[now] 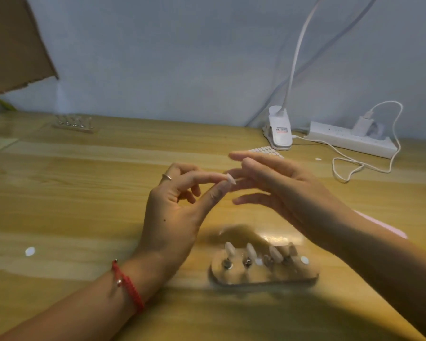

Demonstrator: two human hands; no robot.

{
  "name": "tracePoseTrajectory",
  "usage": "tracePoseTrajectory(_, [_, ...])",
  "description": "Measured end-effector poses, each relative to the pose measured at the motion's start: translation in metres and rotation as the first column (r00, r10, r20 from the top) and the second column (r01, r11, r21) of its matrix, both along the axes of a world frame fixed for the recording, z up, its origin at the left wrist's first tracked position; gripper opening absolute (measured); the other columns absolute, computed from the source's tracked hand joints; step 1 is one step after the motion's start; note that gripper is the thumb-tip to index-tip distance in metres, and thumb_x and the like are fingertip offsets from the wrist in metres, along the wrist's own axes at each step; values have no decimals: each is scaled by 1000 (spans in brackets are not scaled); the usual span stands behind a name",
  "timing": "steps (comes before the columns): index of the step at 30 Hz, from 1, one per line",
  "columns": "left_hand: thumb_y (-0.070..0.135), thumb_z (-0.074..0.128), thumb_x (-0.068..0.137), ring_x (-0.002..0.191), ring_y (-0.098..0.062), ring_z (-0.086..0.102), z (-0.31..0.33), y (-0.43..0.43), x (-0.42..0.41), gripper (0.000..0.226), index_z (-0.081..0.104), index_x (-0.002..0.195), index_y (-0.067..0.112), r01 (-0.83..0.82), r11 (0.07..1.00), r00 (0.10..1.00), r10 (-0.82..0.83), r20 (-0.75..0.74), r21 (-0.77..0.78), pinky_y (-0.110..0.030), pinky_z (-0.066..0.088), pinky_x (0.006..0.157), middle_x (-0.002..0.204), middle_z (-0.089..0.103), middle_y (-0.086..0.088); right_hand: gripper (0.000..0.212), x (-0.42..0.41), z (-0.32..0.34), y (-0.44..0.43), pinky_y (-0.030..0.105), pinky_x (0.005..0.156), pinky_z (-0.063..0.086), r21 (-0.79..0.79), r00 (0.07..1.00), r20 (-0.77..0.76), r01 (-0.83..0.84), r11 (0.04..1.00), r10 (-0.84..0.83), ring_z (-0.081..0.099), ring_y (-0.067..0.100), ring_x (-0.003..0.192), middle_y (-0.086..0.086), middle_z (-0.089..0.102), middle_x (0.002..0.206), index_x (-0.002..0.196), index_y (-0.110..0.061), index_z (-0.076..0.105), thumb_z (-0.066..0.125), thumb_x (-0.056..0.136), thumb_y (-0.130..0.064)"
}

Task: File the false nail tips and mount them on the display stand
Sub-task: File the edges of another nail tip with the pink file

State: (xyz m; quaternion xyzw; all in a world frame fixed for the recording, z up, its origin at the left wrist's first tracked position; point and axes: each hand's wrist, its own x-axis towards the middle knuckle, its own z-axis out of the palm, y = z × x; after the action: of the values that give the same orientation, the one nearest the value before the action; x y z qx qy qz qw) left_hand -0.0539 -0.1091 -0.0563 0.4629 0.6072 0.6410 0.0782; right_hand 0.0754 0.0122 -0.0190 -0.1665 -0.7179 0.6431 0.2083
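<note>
Left hand (172,212) pinches nail tip (231,178) between thumb and forefinger, above table (84,193) centre. Right hand (280,190) released, straight-fingered, just right of tip. Display stand (263,276) near, below hands.

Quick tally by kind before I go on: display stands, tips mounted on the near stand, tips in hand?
Display stands: 2, near stand and far stand
Mounted tips on the near stand: 4, rightmost blurred
Held tip pinched by the left hand: 1
Total: 7
</note>
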Motion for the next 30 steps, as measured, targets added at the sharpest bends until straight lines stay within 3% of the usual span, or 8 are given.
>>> tracePoseTrajectory(3, [48,65,69,78,-8,51,-1,-1,1,18,72,84,41,15,999,1000,-15,-17,36,-15,45,66,87,53,11,36,-1,-3,-3,28,74,58,-41,987,52,-152,987,154,69,19,90,5,72,98,121,-19,63,56,89,-33])
tracePoseTrajectory(6, [44,66,71,79,-8,51,0,0,3,16,70,86,40,14,998,999,-12,-40,66,-14,43,67,83,51,14,34,-3,-3,-6,26,75,57,-96,983,-20,-184,978,183,67,17,83,6,71,93,121,-18,63,60,88,-22])
tracePoseTrajectory(12, [32,67,79,80,-5,49,3,-4,6,20,71,98,26,5,998,978,9,-206,64,-10,40,68,84,49,3,42,-4,-5,-6,29,79,55,-317,961,-103,-277,907,257,61,23,88,16,63,103,127,-16,59,63,85,-15])
tracePoseTrajectory(18, [28,67,79,78,-3,47,4,-4,5,19,69,98,29,39,998,943,-18,-333,56,-8,36,67,83,47,5,48,1,2,2,30,80,55,-176,947,-30,-321,930,321,62,24,85,15,63,93,130,-20,53,62,84,-11])
tracePoseTrajectory(23, [31,64,81,76,-6,46,2,-5,2,18,67,99,31,113,993,909,-85,-409,45,-14,37,63,82,48,-3,44,5,5,7,30,83,53,-26,918,73,-388,921,389,64,20,90,8,65,93,128,-26,54,61,86,-14])
tracePoseTrajectory(26, [33,63,81,80,-9,50,1,-3,4,17,68,98,32,107,993,935,-83,-346,53,-17,41,66,83,51,-1,44,5,6,13,30,85,53,-21,909,94,-405,914,406,64,22,95,10,66,102,131,-27,53,58,89,-17])
tracePoseTrajectory(30, [35,63,82,82,-10,52,-1,-3,7,15,72,94,30,104,994,951,-89,-295,34,-13,40,72,84,51,3,50,1,8,17,31,81,54,-163,929,90,-341,926,358,63,23,97,12,67,104,129,-21,53,38,92,-50])
